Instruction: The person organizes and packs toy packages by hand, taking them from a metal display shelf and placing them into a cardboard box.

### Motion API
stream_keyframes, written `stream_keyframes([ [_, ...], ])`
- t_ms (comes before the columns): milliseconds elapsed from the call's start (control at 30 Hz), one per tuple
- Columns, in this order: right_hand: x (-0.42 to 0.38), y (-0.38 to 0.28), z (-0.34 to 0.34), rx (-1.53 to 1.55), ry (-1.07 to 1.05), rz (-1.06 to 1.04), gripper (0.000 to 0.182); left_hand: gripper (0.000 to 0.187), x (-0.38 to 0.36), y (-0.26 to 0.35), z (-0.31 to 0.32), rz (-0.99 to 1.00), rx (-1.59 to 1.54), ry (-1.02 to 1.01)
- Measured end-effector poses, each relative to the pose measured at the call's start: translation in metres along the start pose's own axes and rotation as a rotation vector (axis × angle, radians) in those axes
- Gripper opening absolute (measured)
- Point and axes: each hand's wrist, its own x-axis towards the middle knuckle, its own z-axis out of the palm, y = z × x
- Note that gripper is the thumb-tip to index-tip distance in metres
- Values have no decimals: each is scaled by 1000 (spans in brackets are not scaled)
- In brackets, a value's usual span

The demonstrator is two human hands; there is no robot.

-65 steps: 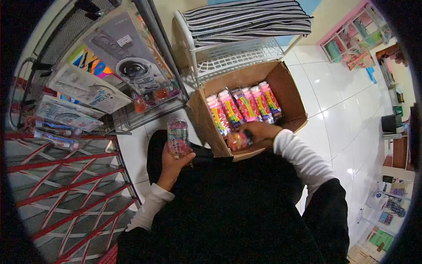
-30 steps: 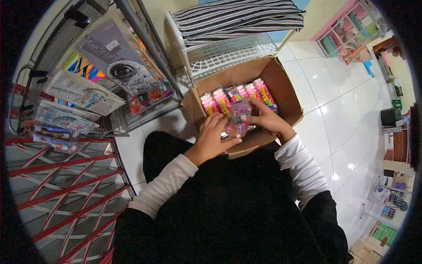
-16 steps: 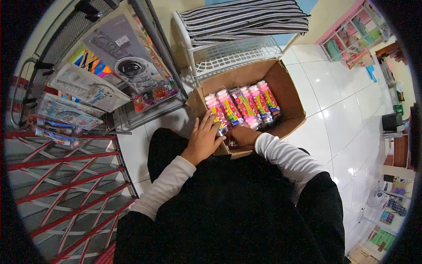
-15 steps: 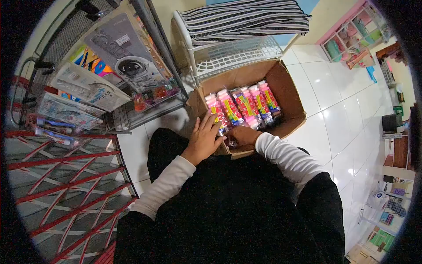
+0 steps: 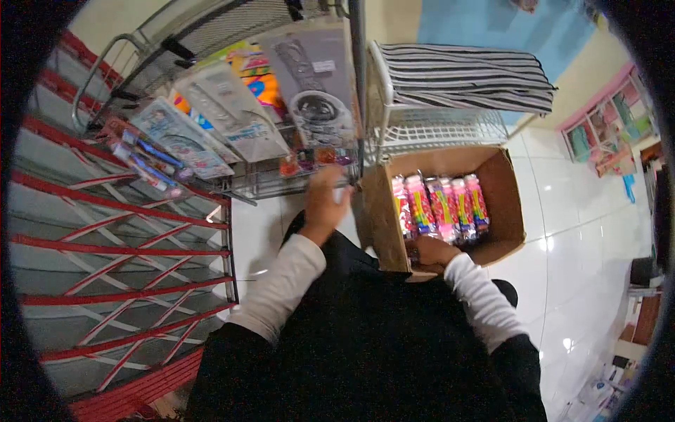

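Note:
An open cardboard box (image 5: pixel 503 190) stands on the floor in front of my knees. Inside it, several clear packs of colourful pink-capped items (image 5: pixel 443 207) lie side by side in a row. My right hand (image 5: pixel 432 251) reaches into the near side of the box, by the lower ends of the packs; its fingers are mostly hidden. Left of the box, my left hand (image 5: pixel 325 211) is raised in front of the wire rack, blurred by motion. Its thumb stands apart from the fingers, and nothing shows in it.
The wire rack (image 5: pixel 242 186) holds hanging packets, including a grey card pack (image 5: pixel 309 84) and a ruler set (image 5: pixel 232 112). A red folding gate (image 5: pixel 126 281) is at left. Behind the box stands a white shelf (image 5: pixel 450 133) under a striped cloth (image 5: pixel 464 77). White floor tiles (image 5: pixel 562 239) extend right.
My left hand has come away from the box edge and lifted toward the rack. My right hand stays inside the box. The view has swung left, so everything sits further right.

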Motion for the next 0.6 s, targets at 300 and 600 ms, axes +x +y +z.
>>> stream_keyframes([
  [300,-64,-55,-50,329,481,48,38,85,41,-194,4,-796,-169,-493],
  [600,-73,-55,-40,443,531,82,33,35,48,-183,-31,-1066,-463,-266],
])
